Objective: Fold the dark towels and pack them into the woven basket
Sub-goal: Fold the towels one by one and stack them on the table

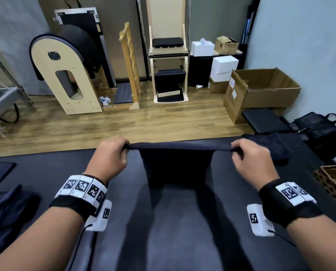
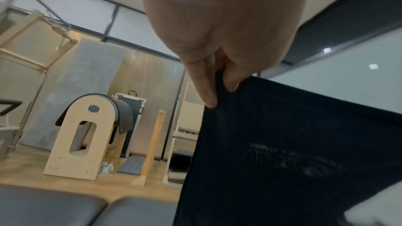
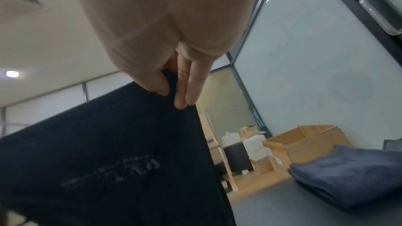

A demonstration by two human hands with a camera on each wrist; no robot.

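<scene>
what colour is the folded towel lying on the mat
Dark blue; the folded towel shows it best in the right wrist view.

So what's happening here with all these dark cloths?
A person is folding towels. The left hand and right hand each pinch a top corner of one dark towel, holding it up stretched between them over a padded grey surface. One folded towel already lies to the right, a crumpled pile waits on the left, and the woven basket sits at the right edge.
</scene>
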